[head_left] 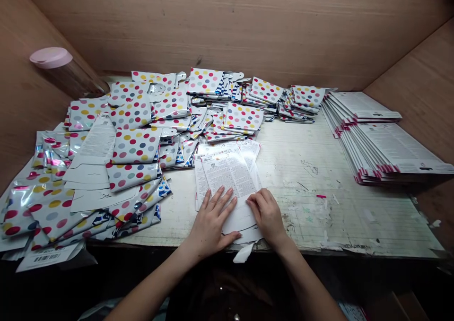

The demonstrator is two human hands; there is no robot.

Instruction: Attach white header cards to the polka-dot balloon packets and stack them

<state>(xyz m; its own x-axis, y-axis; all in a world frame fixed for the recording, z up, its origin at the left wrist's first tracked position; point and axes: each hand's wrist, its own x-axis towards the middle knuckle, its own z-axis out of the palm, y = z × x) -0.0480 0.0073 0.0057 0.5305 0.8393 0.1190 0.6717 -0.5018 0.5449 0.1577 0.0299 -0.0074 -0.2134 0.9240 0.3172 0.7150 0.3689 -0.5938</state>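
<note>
Wood-panelled booth (227,28), scuffed white workbench (319,207): polka-dot foil packets (135,146) heaped left, printed card stacks (379,141) right. Left hand (211,221) open flat, right hand (266,214) loosely curled, both resting on printed instruction sheets (227,179), no grip.

The head camera looks forward and down at left hand (209,224) and right hand (267,217)

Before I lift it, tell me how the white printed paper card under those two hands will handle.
The white printed paper card looks thin, so it will probably flex rather than stay stiff, and should feel light. It lies on other loose cards, so it may slide easily if pushed once the left hand and right hand stop pressing on it.
</note>
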